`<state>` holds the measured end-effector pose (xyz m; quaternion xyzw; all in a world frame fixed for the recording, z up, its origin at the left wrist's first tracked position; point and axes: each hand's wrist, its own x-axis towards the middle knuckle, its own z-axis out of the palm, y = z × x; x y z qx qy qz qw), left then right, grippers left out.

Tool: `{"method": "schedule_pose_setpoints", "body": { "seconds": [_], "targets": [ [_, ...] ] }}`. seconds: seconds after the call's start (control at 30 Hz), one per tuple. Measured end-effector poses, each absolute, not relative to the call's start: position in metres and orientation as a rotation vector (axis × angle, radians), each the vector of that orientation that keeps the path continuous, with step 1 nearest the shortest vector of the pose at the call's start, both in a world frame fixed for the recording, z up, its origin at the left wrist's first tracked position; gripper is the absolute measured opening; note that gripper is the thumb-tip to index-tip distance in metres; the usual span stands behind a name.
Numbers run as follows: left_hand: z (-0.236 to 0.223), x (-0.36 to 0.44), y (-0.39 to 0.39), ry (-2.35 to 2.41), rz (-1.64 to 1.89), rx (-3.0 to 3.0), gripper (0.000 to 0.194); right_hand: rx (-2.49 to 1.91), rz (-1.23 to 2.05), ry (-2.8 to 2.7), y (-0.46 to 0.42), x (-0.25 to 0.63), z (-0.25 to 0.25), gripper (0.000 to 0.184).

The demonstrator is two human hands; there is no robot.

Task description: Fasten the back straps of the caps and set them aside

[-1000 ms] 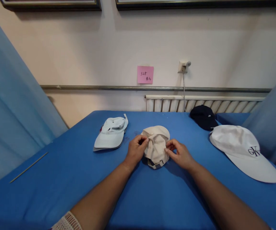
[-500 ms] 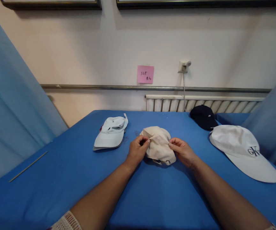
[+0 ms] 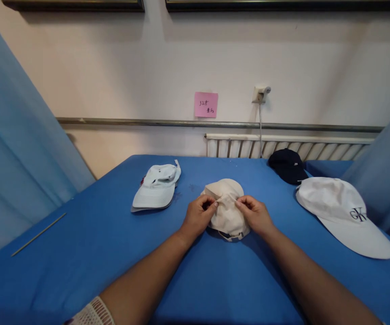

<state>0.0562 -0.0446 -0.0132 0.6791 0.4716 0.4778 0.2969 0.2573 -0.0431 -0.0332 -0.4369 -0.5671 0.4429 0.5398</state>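
A beige baseball cap (image 3: 229, 214) lies on the blue cloth-covered table (image 3: 215, 280), its back strap and buckle toward me and its brim pointing away. On the left side of the crown, my left hand (image 3: 199, 214) pinches the fabric between thumb and fingers. My right hand (image 3: 254, 214) pinches the crown on the opposite side. Between the two hands the fabric is drawn into folds. The fingertips' undersides are hidden.
Light blue caps (image 3: 156, 187), apparently stacked, lie to the left. On the right are a white cap (image 3: 337, 203) with black letters and a navy cap (image 3: 287, 164). A thin stick (image 3: 39, 234) lies far left. A radiator (image 3: 283, 146) stands behind the table.
Both hands have come closer together on the beige cap, mostly by the left hand shifting right. The cap has turned slightly, and its strap shows more plainly.
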Motion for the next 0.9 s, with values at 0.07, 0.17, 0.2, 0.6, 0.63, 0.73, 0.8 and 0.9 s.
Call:
{"method": "schedule_pose_setpoints", "body": {
  "seconds": [0.07, 0.17, 0.2, 0.6, 0.63, 0.73, 0.8, 0.9],
  "targets": [
    [-0.014, 0.057, -0.046, 1.25, 1.262, 1.841, 0.014, -0.969, 1.27, -1.257, -0.042, 0.26, -0.033, 0.029],
    [-0.012, 0.057, -0.048, 1.263, 1.275, 1.876, 0.014, -0.916, 1.313, -1.221, -0.041, 0.261, -0.032, 0.028],
    [-0.011, 0.057, -0.048, 1.265, 1.281, 1.882, 0.014, -0.915, 1.238, -1.235, -0.042, 0.261, -0.031, 0.027],
    [-0.006, 0.06, -0.052, 1.236, 1.322, 1.869, 0.019, -0.998, 0.581, -1.808, -0.062, 0.252, -0.018, 0.035],
    [-0.006, 0.061, -0.052, 1.232, 1.318, 1.875, 0.019, -1.016, 0.569, -1.831, -0.062, 0.252, -0.018, 0.035],
    [-0.005, 0.061, -0.052, 1.207, 1.29, 1.923, 0.021, -1.054, 0.54, -1.828, -0.062, 0.251, -0.02, 0.015],
    [-0.005, 0.059, -0.051, 1.201, 1.274, 1.973, 0.02, -1.073, 0.547, -1.788, -0.06, 0.251, -0.022, 0.011],
    [-0.002, 0.052, -0.047, 1.21, 1.22, 2.088, 0.02, -1.094, 0.598, -1.718, -0.058, 0.253, -0.024, 0.014]
  ]
}}
